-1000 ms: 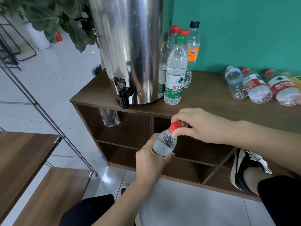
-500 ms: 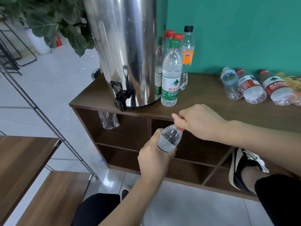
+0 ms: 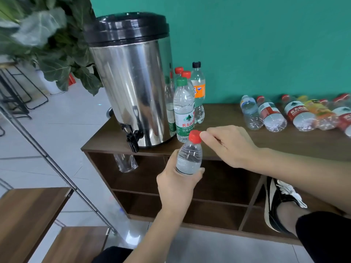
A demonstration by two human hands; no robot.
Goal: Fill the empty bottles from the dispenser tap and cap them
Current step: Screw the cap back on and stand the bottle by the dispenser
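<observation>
Left hand (image 3: 176, 184) grips red-capped bottle (image 3: 189, 158); behind, orange Fanta bottle (image 3: 198, 92).

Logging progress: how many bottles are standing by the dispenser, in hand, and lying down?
Standing bottles beside the dispenser: 5, one half hidden
Held bottle, red-capped, in the left hand: 1
Lying bottles on the cabinet top: at least 5; the frame edge cuts the row
Total: at least 11
</observation>
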